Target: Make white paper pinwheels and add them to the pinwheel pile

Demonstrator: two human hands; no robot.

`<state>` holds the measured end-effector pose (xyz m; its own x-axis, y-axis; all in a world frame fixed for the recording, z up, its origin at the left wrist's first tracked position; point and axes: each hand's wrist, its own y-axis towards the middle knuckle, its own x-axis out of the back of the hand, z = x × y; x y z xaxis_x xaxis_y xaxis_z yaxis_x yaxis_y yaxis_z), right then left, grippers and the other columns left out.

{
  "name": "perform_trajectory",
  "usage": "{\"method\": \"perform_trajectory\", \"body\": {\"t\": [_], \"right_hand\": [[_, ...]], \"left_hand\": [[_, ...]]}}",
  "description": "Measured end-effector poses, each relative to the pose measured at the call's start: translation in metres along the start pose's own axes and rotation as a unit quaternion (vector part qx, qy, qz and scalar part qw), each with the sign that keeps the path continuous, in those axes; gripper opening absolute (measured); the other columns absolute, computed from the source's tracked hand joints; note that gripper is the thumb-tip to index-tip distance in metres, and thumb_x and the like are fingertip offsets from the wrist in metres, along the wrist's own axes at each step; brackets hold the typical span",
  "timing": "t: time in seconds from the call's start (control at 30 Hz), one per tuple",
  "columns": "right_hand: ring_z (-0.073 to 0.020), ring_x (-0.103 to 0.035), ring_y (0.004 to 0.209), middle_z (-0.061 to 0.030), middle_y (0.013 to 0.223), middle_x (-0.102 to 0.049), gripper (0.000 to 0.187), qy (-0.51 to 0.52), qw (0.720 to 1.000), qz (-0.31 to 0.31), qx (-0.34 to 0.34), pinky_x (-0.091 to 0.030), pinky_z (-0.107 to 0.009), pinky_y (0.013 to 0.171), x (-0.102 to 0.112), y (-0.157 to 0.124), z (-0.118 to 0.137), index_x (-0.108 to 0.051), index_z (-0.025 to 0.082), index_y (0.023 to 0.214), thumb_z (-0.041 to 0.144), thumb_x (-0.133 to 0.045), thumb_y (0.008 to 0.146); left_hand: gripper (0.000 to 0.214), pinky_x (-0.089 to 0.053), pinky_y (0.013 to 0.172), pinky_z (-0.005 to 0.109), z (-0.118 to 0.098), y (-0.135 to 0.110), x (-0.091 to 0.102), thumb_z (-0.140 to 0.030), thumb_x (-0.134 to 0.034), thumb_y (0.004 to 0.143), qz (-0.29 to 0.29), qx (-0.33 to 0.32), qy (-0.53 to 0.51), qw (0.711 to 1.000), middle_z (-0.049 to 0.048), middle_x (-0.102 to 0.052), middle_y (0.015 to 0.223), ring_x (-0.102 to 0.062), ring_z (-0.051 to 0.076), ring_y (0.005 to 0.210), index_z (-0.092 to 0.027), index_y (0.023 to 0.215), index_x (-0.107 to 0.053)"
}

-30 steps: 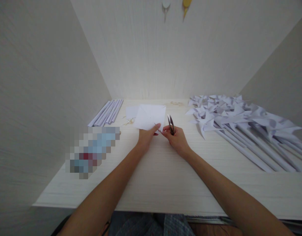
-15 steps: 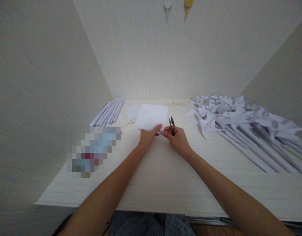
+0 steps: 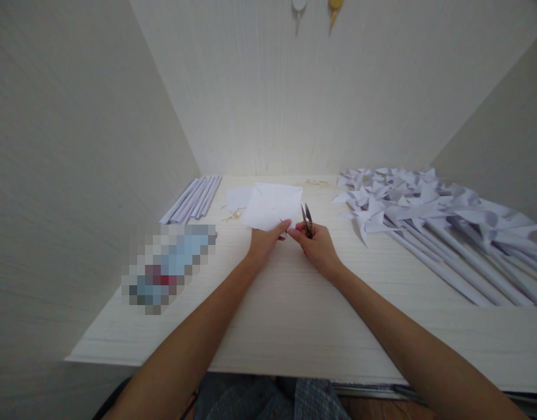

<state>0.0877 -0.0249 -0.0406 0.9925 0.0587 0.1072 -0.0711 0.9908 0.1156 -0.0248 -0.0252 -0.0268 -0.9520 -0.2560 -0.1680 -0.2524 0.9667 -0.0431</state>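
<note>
My left hand (image 3: 266, 240) pinches the near edge of a white paper square (image 3: 272, 205), which has cut lines at its corners and a small mark near its middle. A pair of thread snips (image 3: 308, 220) sits in my right hand (image 3: 314, 242), blades pointing up and away from me. The right thumb and fingertips meet at the paper's near right corner, close to the left thumb. A thin dark line shows beside the left thumb; I cannot tell what it is. Another white paper sheet (image 3: 239, 198) lies on the table behind the left hand.
Several white paper pinwheels (image 3: 395, 201) on rolled paper sticks (image 3: 454, 256) are heaped at the right. Rolled paper tubes (image 3: 194, 201) lie at the back left, with a blurred-out item (image 3: 172, 262) nearer. Small tan bits (image 3: 232, 216) lie by the paper. Walls enclose the table (image 3: 268, 326).
The paper square sits slightly farther right and up in view. Both hands keep nearly the same pose, fingertips close together, and the snips stay in my right hand.
</note>
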Motion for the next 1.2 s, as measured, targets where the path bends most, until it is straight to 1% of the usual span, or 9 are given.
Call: {"method": "perform_trajectory", "body": {"t": [0.37,0.57,0.9,1.0,1.07,1.2], "right_hand": [[-0.0048,-0.029,0.038,0.0083,0.043,-0.037,0.029,0.011,1.0,-0.017,-0.012,-0.022,-0.021,0.038,-0.0011,-0.0001,0.002,-0.049,0.016,0.063,0.043,-0.062,0.059],[-0.0046,-0.029,0.038,0.0082,0.042,-0.037,0.028,0.012,1.0,-0.016,-0.008,-0.022,-0.021,0.038,-0.0002,-0.0006,0.0023,-0.049,0.016,0.061,0.041,-0.062,0.059],[-0.0044,-0.028,0.037,0.0086,0.041,-0.036,0.025,0.023,1.0,-0.021,-0.005,-0.021,-0.021,0.038,0.0004,0.0001,0.0006,-0.048,0.017,0.059,0.036,-0.063,0.059],[-0.0039,-0.027,0.036,0.0092,0.041,-0.035,0.023,0.045,0.999,-0.026,-0.005,-0.02,-0.021,0.037,0.0009,-0.0001,0.0004,-0.047,0.017,0.058,0.033,-0.064,0.058],[-0.0036,-0.027,0.035,0.0095,0.04,-0.035,0.023,0.069,0.997,-0.025,-0.011,-0.019,-0.02,0.036,0.0011,-0.0003,0.0006,-0.046,0.017,0.057,0.031,-0.064,0.058],[-0.0031,-0.027,0.033,0.01,0.038,-0.034,0.022,0.11,0.993,-0.016,-0.037,-0.016,-0.019,0.033,0.0005,-0.0009,0.0023,-0.045,0.017,0.055,0.029,-0.063,0.058]], "left_hand": [[0.027,-0.044,0.048,0.021,0.0026,0.0001,0.0001,-0.028,-0.069,0.05,0.012,0.005,-0.007,1.0,0.0036,-0.064,0.074,-0.056,0.012,0.062,-0.015,0.072,-0.062],[0.026,-0.043,0.047,0.02,0.0045,0.0023,0.0014,-0.028,-0.069,0.05,0.043,0.011,-0.027,0.999,0.0035,-0.063,0.074,-0.056,0.012,0.063,-0.015,0.071,-0.061],[0.024,-0.043,0.046,0.02,0.0038,0.0027,0.0008,-0.026,-0.069,0.049,0.047,0.03,-0.048,0.997,0.0019,-0.062,0.07,-0.055,0.011,0.059,-0.015,0.068,-0.06],[0.022,-0.044,0.048,0.023,0.0047,0.004,0.0015,-0.027,-0.068,0.05,0.063,0.034,-0.05,0.996,0.0014,-0.061,0.066,-0.055,0.011,0.056,-0.014,0.066,-0.059],[0.019,-0.044,0.049,0.023,0.0046,0.0041,0.0018,-0.027,-0.067,0.05,0.072,0.025,-0.034,0.997,0.0006,-0.06,0.062,-0.055,0.011,0.054,-0.014,0.063,-0.059],[0.015,-0.042,0.047,0.021,0.0024,0.002,0.0016,-0.026,-0.065,0.052,0.066,0.005,0.004,0.998,-0.0011,-0.058,0.056,-0.053,0.01,0.051,-0.014,0.057,-0.057]]}}
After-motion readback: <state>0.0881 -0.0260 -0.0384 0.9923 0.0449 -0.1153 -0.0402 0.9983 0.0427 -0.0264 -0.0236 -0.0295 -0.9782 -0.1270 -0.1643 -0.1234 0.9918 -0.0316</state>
